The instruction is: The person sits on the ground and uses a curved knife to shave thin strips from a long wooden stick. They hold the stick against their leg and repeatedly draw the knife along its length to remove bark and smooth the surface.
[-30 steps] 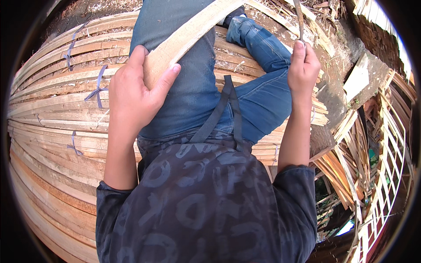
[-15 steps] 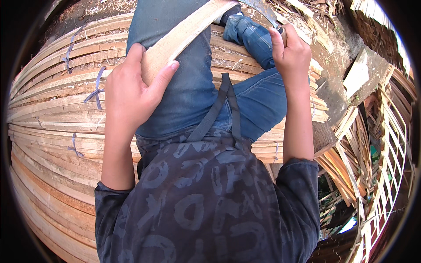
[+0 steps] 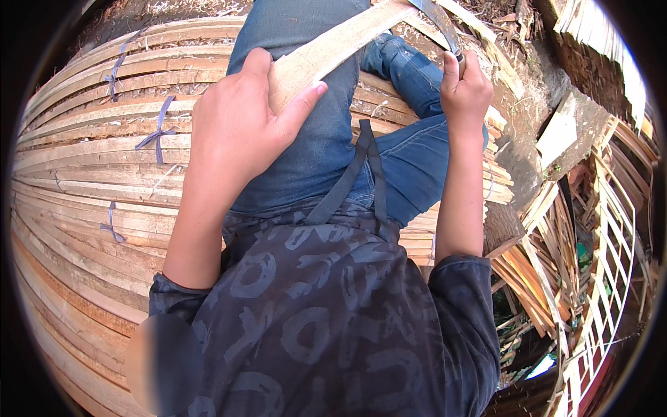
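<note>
A pale, flat piece of wood slants across my raised thigh in blue jeans, its near end in my left hand. The thumb lies along one edge of the wood and the fingers wrap round the other side. My right hand is closed round the dark handle of a knife with a curved blade. That blade lies at the far end of the wood, by the top of the picture. Whether its edge touches the wood I cannot tell.
Long wooden strips in bundles, tied with purple cord, lie under and left of me. A wood block sits by my right elbow. Farther right are loose thin sticks and a lattice of pale strips. Shavings litter the ground ahead.
My left hand and the wood have shifted right in the picture, along with my thigh. The knife is a little farther right and lower, its blade slanting more steeply. Both grips stay the same.
</note>
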Demonstrator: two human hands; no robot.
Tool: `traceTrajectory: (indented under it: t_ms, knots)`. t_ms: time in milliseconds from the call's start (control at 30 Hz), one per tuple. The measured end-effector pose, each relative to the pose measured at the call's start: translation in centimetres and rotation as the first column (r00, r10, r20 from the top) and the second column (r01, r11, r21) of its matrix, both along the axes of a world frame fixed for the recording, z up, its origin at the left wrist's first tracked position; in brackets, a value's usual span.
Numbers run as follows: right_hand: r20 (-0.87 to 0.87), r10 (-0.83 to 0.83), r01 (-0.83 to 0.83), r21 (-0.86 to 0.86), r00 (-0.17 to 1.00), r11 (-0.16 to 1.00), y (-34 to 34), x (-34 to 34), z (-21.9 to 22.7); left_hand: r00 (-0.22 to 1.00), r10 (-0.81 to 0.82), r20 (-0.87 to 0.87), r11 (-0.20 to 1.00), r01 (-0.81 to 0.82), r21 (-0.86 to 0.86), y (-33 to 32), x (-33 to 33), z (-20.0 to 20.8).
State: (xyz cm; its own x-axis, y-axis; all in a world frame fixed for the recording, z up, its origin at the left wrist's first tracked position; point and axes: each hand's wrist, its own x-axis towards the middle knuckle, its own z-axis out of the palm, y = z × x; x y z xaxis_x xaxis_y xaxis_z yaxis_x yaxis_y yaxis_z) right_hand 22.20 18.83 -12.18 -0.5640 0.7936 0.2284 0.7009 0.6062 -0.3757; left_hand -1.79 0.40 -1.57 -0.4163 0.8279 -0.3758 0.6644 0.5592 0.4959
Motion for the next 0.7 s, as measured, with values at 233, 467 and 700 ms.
traceTrajectory:
  t_ms: [233, 467, 700]
  knots:
    - [0.035, 0.112, -0.104, -0.182, 0.993, 0.978, -5.0, -2.5, 5.0, 0.999, 0.012, -0.032, 1.0, -0.012, -0.006, -0.4, -0.1, -0.4]
    - [0.269, -0.459, 0.489, -0.057, 0.847, 0.87, 5.0, 5.3, 0.9, 0.999, 0.006, 0.051, 1.0, -0.005, -0.007, -0.9, -0.9, 0.1]
    - [-0.104, -0.474, 0.383, -0.453, 0.874, 0.805, 2.7, 7.6, 2.6, 1.0, 0.02, -0.002, 1.0, -0.02, -0.006, -0.8, -0.5, -0.4]
